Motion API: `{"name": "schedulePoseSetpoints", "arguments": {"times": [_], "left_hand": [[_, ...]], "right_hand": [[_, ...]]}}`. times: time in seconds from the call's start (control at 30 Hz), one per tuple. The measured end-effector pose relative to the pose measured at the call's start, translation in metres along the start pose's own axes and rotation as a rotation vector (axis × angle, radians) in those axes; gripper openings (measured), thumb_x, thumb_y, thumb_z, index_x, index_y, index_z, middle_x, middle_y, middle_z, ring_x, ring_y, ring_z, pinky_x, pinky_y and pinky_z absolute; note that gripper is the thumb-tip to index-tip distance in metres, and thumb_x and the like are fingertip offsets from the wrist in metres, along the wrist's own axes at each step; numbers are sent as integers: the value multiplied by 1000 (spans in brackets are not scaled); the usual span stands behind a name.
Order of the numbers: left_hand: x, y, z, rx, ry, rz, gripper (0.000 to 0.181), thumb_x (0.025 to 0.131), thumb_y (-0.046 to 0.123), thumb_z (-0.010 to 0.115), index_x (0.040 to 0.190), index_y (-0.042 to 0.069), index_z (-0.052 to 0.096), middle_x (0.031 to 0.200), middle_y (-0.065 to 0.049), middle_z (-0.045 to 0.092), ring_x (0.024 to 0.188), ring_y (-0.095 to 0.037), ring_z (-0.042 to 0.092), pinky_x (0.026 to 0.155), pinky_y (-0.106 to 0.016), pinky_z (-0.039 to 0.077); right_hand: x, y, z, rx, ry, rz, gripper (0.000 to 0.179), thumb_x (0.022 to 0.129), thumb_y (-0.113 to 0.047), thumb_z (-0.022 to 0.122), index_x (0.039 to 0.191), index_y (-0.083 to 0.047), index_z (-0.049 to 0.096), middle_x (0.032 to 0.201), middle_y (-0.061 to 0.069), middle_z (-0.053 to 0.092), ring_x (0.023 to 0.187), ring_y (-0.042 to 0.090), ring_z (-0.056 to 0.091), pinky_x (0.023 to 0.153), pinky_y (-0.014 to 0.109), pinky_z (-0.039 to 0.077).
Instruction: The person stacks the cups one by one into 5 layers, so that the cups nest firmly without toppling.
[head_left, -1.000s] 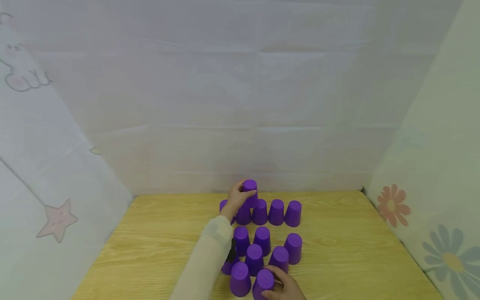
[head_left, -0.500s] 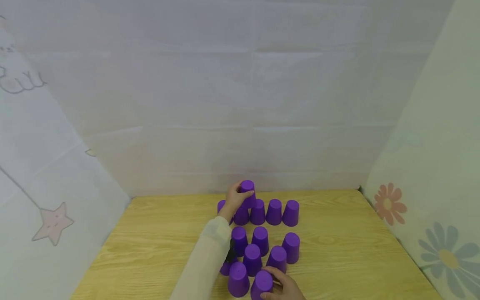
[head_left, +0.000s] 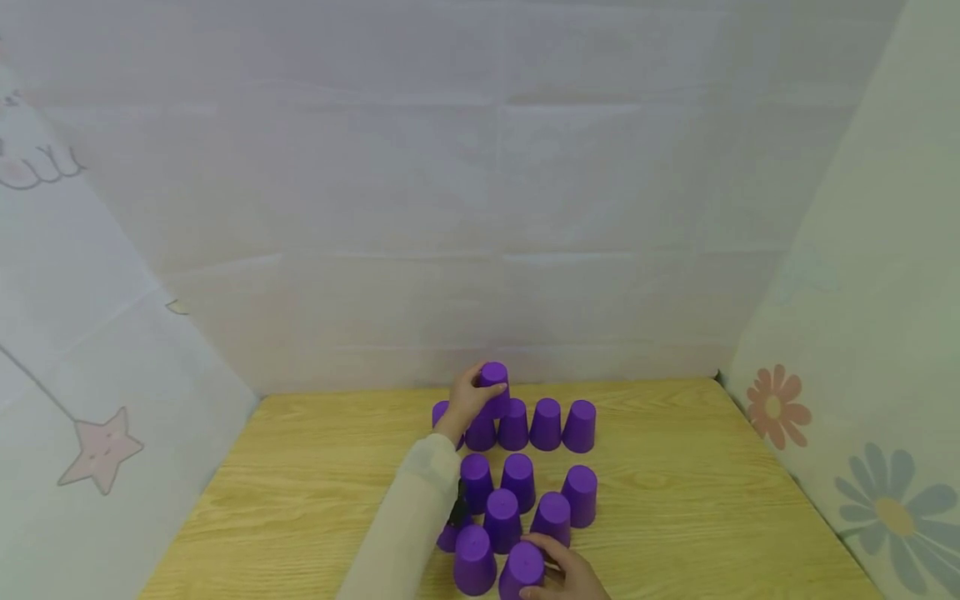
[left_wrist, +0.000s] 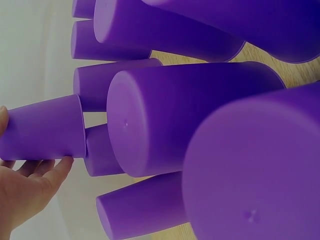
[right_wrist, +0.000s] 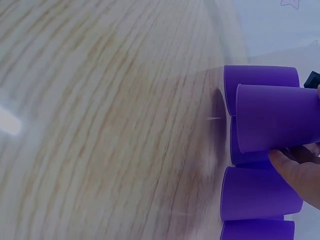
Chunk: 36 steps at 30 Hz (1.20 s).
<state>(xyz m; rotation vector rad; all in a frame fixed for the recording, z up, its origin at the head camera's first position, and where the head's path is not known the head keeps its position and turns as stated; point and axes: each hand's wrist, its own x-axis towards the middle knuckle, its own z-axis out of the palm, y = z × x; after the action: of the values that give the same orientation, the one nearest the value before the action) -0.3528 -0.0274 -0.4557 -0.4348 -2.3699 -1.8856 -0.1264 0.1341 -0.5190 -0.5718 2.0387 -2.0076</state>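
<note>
My left hand [head_left: 467, 402] grips an upside-down purple cup [head_left: 494, 387] by its sides, over the left part of a back row of cups. In the left wrist view, this cup's rim meets the tops of two row cups, a back-row cup [left_wrist: 92, 85] and the one beside it [left_wrist: 101, 152]. At the front, my right hand [head_left: 567, 577] holds another upside-down purple cup [head_left: 521, 572] between thumb and fingers. Whether that cup touches the table cannot be told. Just left of it stands a front cup [head_left: 474, 562].
Several upside-down purple cups stand in the middle, including a centre cup [head_left: 502, 522] and a right-hand cup [head_left: 580, 497]. My left forearm [head_left: 408, 517] passes over the left side, partly hiding a cup [head_left: 450, 537]. The wooden table [head_left: 675, 483] ends at a white back sheet [head_left: 600, 317].
The head view has shifted slightly to the right. Both hands keep hold of the same cups, nearly in place; the left one's cup sits perhaps a touch lower.
</note>
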Motion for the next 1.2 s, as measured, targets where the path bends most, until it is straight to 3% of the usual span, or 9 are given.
{"name": "schedulePoseSetpoints", "arguments": {"times": [0.23,0.6,0.8,0.97,1.2], "left_hand": [[-1,0,-1,8,24,-41,58,74,12,68,125,0,43,116,-18,50,106,-31,46,89,-38,38],[-10,11,-13,-48,-1,-96,64,76,20,67,130,3,36,124,-21,42,116,-33,35,95,-39,30],[-16,16,-23,-108,-23,-111,65,77,23,66,132,7,34,127,-21,38,118,-34,32,94,-42,31],[-33,25,-33,-129,-57,-83,65,76,21,66,132,9,35,127,-20,39,117,-35,33,94,-43,30],[-73,55,-49,-165,-105,-98,61,80,13,62,132,3,32,127,-24,37,116,-39,32,94,-45,29]], "right_hand": [[-2,-8,-4,-100,-8,-67,52,75,-14,67,118,5,44,111,12,50,97,8,50,83,27,42],[-4,-31,-14,-193,-25,5,47,78,-18,64,120,-7,47,114,13,47,97,13,50,83,25,40],[-5,-37,-21,-238,-50,-15,48,79,-19,63,121,-3,45,114,12,49,100,12,49,84,27,40],[-3,-39,-29,-285,-70,-97,50,79,-17,63,121,1,43,116,15,48,103,11,47,85,28,40],[0,-48,-35,-348,-82,-241,48,79,-12,63,120,0,43,113,19,48,101,13,48,83,34,42]]}}
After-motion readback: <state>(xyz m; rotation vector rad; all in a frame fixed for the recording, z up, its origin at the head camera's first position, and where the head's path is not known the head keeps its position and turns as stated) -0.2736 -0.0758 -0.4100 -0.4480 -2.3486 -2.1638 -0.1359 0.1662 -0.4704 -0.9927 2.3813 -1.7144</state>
